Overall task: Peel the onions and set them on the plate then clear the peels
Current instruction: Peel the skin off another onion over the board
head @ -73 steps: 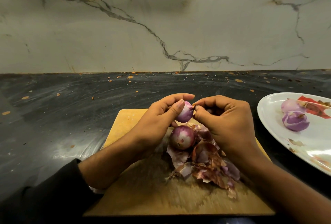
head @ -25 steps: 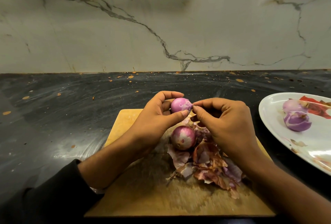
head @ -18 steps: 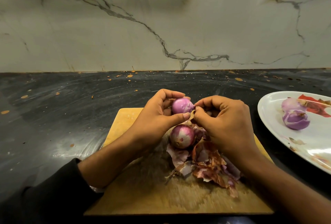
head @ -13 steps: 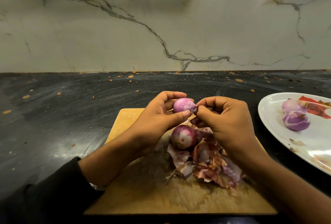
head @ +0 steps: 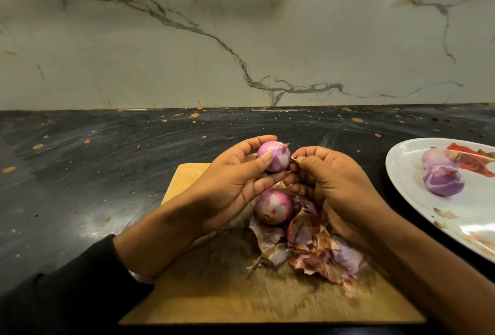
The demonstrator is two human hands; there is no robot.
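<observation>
purple onion (head: 273,156) between both hands

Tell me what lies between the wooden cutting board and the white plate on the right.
In the head view, only bare black countertop separates the wooden cutting board from the white plate; nearer the camera the right forearm hides that gap.

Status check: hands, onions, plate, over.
Left hand grips onion; right hand pinches skin flake. One onion on board beside peels. Two on plate. Nothing blocking.
</observation>
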